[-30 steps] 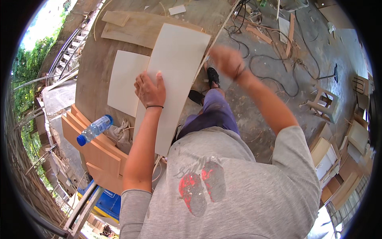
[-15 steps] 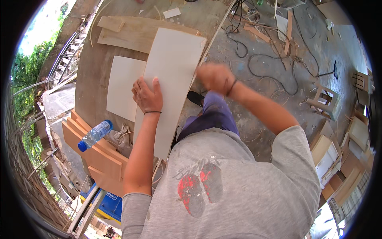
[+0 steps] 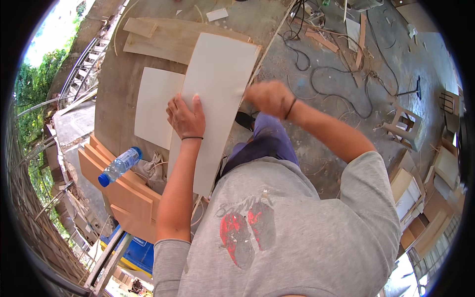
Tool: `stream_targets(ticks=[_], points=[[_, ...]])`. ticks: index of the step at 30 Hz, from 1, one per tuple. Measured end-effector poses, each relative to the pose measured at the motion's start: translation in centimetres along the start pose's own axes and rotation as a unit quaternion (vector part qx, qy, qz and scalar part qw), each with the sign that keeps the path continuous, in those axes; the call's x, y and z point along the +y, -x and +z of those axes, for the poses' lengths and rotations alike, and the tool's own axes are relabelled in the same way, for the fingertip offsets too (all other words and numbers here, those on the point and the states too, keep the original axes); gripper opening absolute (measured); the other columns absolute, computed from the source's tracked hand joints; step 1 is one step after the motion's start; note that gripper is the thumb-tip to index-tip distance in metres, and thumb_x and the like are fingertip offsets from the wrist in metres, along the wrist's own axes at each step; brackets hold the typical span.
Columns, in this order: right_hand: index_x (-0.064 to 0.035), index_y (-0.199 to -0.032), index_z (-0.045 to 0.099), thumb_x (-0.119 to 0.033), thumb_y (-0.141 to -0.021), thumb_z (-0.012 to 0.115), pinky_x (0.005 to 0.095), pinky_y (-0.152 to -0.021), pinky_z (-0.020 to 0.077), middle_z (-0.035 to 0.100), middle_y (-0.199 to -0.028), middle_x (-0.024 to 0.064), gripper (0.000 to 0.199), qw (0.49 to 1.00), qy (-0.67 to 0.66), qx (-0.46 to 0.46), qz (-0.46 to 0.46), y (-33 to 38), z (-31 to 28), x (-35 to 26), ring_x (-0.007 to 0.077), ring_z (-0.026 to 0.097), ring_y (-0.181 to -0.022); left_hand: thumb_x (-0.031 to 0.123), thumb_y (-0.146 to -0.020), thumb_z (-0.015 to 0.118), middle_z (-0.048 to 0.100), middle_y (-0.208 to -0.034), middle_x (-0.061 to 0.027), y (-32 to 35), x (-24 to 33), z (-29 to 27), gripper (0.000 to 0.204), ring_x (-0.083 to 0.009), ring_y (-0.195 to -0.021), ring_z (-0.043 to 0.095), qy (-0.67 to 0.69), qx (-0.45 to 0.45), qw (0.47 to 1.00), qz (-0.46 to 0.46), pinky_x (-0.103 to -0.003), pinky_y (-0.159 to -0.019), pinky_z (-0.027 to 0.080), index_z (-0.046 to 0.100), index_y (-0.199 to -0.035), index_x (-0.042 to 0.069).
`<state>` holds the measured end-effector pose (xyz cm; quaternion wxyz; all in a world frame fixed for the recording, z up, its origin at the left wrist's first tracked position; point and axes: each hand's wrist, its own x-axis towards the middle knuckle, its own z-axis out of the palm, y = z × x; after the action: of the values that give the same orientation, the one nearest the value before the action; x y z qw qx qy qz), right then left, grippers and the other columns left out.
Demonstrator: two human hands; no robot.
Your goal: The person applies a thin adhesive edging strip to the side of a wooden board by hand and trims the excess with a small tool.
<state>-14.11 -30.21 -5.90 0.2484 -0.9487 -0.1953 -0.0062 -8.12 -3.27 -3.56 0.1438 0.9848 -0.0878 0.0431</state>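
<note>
A long white panel lies lengthwise on the worktable, its long edge facing my right side. My left hand rests flat on it with the fingers stretched out, near the panel's left edge. Close by the right edge, my right hand is closed in a fist, slightly blurred. Whatever those fingers may grip is hidden. A smaller white panel sits left of the long one. Beyond them a pale wooden board lies crosswise, partly under the long panel.
Left of my forearm, a water bottle lies on stacked brown boards, beside a bunched cloth. Cables and wood scraps litter the floor at right. A stool-like frame stands farther right.
The view has shifted slightly. My left hand keeps its place on the panel. My right hand, still closed, stays at the right edge and looks less blurred.
</note>
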Motion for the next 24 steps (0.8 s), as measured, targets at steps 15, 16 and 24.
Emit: stream_targets(ticks=[15, 16, 24], points=[[-0.0148, -0.092, 0.065, -0.009, -0.081, 0.058, 0.0343, -0.059, 0.0544, 0.067, -0.082, 0.0046, 0.014, 0.984, -0.011, 0.172, -0.050, -0.5, -0.3, 2.4, 0.0235, 0.067, -0.071, 0.046, -0.091, 0.054, 0.053, -0.122, -0.0190, 0.0, -0.1, 0.0, 0.056, -0.0383, -0.115, 0.048, -0.001, 0.000, 1.000, -0.001, -0.050, -0.095, 0.039, 0.052, -0.124, 0.001], [-0.0147, -0.092, 0.065, -0.010, -0.083, 0.058, 0.0350, -0.059, 0.0543, 0.067, -0.083, 0.0060, 0.013, 0.979, 0.046, 0.193, 0.057, -0.8, -0.9, 3.0, 0.0247, 0.067, -0.071, 0.046, -0.091, 0.054, 0.053, -0.122, -0.0190, 0.0, -0.2, 0.0, 0.056, -0.0381, -0.115, 0.048, 0.001, 0.005, 1.000, 0.004, -0.050, -0.095, 0.039, 0.052, -0.124, 0.000], [-0.0178, -0.099, 0.063, -0.013, -0.086, 0.055, 0.0377, -0.056, 0.0538, 0.067, -0.076, 0.0062, 0.016, 0.999, 0.020, 0.032, 0.028, -1.4, -2.9, 1.8, 0.0242, 0.068, -0.068, 0.046, -0.091, 0.054, 0.053, -0.122, -0.0190, 0.0, -0.3, 0.2, 0.056, -0.0379, -0.115, 0.048, 0.001, 0.011, 1.000, 0.003, -0.051, -0.094, 0.039, 0.052, -0.124, 0.001]])
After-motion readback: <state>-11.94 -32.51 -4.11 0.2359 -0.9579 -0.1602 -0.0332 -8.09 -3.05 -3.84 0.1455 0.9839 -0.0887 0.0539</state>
